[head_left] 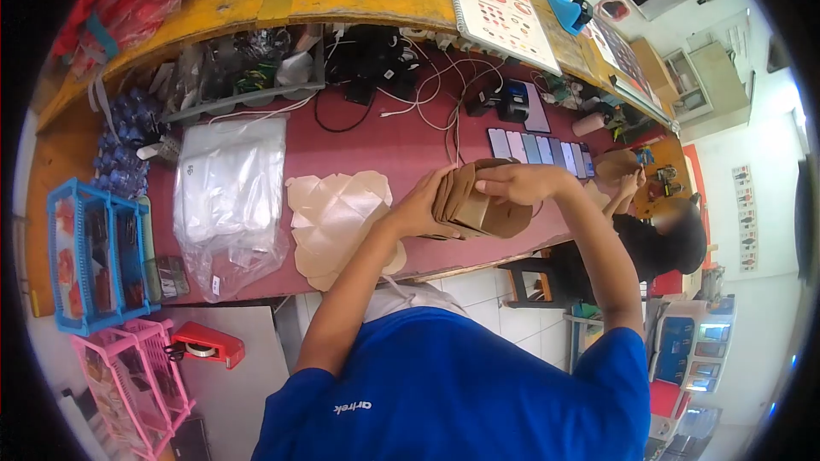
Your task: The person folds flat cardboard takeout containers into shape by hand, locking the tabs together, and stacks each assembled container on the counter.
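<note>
A nested stack of folded brown paper food boxes (468, 215) is held above the front edge of the red tabletop. My left hand (420, 207) grips the stack's left side, thumb low and fingers along the upper edge. Over the top right, my right hand (518, 182) has its fingers closed on a flap of the boxes; the fingertips are partly hidden. Flat, creased box blanks (337, 218) with a shiny tan face lie on the table beside my left forearm.
Left of the blanks lies a clear plastic bag pack (229, 183). Phones (538, 149) stand in a row behind my right hand, near cables (427, 90). A blue basket (94, 256) and red tape dispenser (209, 344) are at left. Another person (653, 239) works at right.
</note>
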Demonstrator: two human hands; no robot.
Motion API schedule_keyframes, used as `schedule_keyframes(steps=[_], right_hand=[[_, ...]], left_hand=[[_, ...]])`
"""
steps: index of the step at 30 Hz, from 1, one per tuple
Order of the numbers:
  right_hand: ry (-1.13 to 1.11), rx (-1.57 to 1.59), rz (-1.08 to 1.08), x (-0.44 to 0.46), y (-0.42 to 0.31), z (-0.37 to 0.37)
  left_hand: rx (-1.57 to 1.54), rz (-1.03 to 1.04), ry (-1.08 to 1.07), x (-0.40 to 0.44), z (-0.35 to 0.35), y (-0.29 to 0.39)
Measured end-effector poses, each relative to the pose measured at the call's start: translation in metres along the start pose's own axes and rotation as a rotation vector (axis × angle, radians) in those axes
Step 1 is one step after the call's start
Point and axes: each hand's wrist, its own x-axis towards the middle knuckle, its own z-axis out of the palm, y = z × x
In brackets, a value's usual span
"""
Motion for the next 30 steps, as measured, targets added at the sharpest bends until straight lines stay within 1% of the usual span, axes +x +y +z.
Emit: schedule_keyframes(steps=[1, 2, 4, 5, 6, 8, 9, 11, 12, 14, 15, 17, 18, 20, 21, 23, 27, 29, 30], right_hand=[[0.114, -0.037, -0.165, 0.001, 0.0, -0.002], [0.107, -0.045, -0.165, 0.005, -0.001, 0.001], [-0.005, -0.206, 0.325, 0.009, -0.036, 0.018], [0.304, -0.327, -0.032, 0.014, 0.018, 0.054], [0.301, -0.327, -0.034, 0.014, 0.013, 0.053], [0.24, -0.262, 0.124, 0.014, -0.007, 0.048], [0.239, -0.261, 0.121, 0.015, -0.005, 0.049], [0.218, -0.304, -0.031, 0.015, 0.004, 0.051], [0.219, -0.302, -0.029, 0.016, 0.005, 0.05], [0.139, -0.266, 0.01, 0.02, 0.006, 0.047], [0.143, -0.263, 0.01, 0.021, 0.009, 0.048], [0.161, -0.281, -0.085, 0.025, 0.016, 0.051], [0.168, -0.28, -0.085, 0.026, 0.019, 0.048], [0.148, -0.293, -0.208, 0.027, 0.025, 0.043], [0.148, -0.294, -0.208, 0.026, 0.02, 0.04], [0.107, -0.241, -0.066, 0.022, 0.003, 0.035], [0.115, -0.252, -0.097, 0.021, 0.015, 0.042], [0.098, -0.109, -0.032, 0.004, -0.003, 0.026], [0.102, -0.104, -0.035, -0.008, -0.018, 0.017]], left_hand=[[0.037, -0.003, 0.003, -0.001, 0.003, -0.001], [0.078, -0.006, 0.004, -0.001, 0.004, -0.002], [0.066, 0.007, 0.006, 0.001, 0.005, -0.005], [0.055, 0.018, 0.001, 0.001, 0.005, -0.006], [0.055, 0.015, 0.003, 0.001, 0.005, -0.006], [0.033, 0.021, 0.016, -0.002, 0.006, -0.007], [0.034, 0.018, 0.017, -0.002, 0.005, -0.008], [0.064, 0.026, -0.016, -0.002, 0.006, -0.008], [0.063, 0.026, -0.019, -0.001, 0.006, -0.006], [0.054, -0.016, -0.024, -0.001, 0.004, -0.001], [0.056, -0.016, -0.028, 0.0, 0.005, -0.003], [0.06, 0.001, -0.042, 0.001, 0.005, -0.007], [0.065, 0.004, -0.047, 0.002, 0.004, -0.006], [0.044, 0.016, -0.005, 0.001, 0.005, -0.006], [0.044, 0.017, -0.005, 0.002, 0.005, -0.005], [0.051, 0.035, 0.023, 0.001, 0.006, -0.001], [0.081, 0.046, -0.013, 0.008, 0.0, 0.014], [-0.065, 0.01, -0.042, 0.011, -0.001, 0.015], [-0.061, 0.007, -0.047, 0.012, -0.002, 0.015]])
